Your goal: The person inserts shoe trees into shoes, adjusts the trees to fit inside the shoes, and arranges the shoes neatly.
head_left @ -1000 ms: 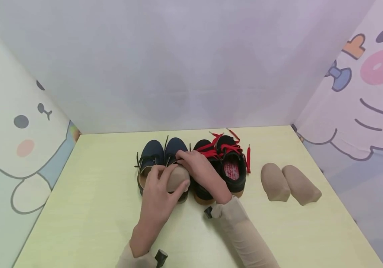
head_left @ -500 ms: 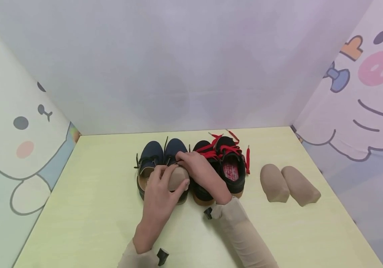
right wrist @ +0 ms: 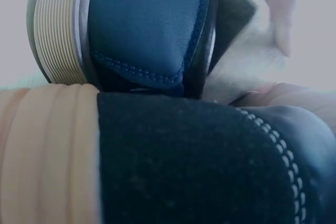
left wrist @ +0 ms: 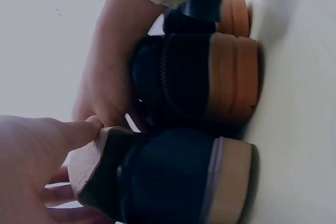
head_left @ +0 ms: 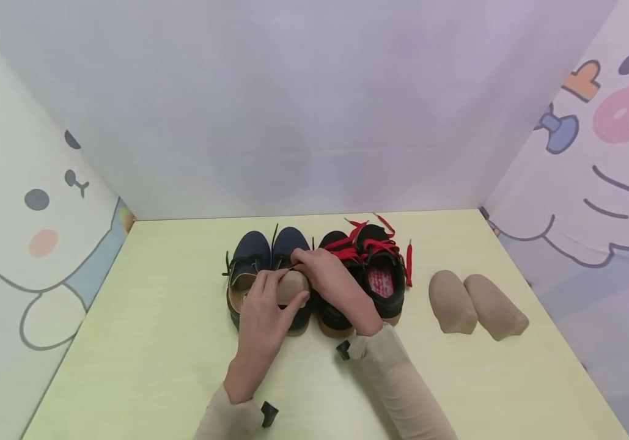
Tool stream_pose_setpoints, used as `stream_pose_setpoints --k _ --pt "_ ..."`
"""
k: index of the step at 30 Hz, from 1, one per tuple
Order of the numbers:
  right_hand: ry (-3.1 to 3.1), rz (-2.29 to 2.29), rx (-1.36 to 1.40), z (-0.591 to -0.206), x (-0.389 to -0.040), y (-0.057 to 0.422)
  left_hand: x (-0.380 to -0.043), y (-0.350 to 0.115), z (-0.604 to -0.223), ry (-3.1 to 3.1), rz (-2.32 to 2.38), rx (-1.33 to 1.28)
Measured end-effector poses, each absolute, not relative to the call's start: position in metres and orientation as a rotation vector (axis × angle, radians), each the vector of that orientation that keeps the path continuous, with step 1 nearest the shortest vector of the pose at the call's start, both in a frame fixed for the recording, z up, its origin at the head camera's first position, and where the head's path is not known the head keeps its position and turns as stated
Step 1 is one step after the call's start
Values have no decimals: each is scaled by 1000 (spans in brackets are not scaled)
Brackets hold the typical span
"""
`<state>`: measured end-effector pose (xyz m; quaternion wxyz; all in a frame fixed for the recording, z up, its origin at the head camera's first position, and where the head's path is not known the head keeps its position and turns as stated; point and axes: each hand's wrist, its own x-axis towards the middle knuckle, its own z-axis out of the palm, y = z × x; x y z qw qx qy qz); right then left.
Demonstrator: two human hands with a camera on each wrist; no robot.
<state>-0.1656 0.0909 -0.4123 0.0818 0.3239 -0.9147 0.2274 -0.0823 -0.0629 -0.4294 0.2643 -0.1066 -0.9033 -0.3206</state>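
Observation:
A pair of navy lace-up shoes stands toe-away on the table; the left shoe (head_left: 252, 247) is nearest the table's left side. Into the right navy shoe (right wrist: 144, 22) goes a beige shoe insert (head_left: 291, 289), its blunt end still sticking up out of the opening. My left hand (head_left: 263, 318) grips that end between thumb and fingers. With curled fingers my right hand (head_left: 326, 273) holds the navy shoe's upper by the laces; its fingertips are partly hidden. The left wrist view shows the insert (left wrist: 86, 166) tilted above the heel.
A pair of black shoes (head_left: 386, 294) with red laces (head_left: 377, 245) stands close on the right, beneath my right forearm. Two more beige shoe inserts (head_left: 453, 302) lie side by side farther right on the pale table (head_left: 171, 342). A white backdrop (head_left: 303, 122) rises behind.
My left hand has pushed the insert slightly forward and lower into the navy shoe, so less of it shows. My right hand keeps its place.

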Motion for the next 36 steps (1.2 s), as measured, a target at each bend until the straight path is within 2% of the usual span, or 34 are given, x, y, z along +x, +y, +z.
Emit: stream_pose_setpoints --k 21,36 --pt "-2743 701 947 -413 -168 91 -99 -62 -449 -2407 -731 -290" --pt "-2716 740 915 -415 -167 94 -103 -60 -447 -2469 -728 -234"
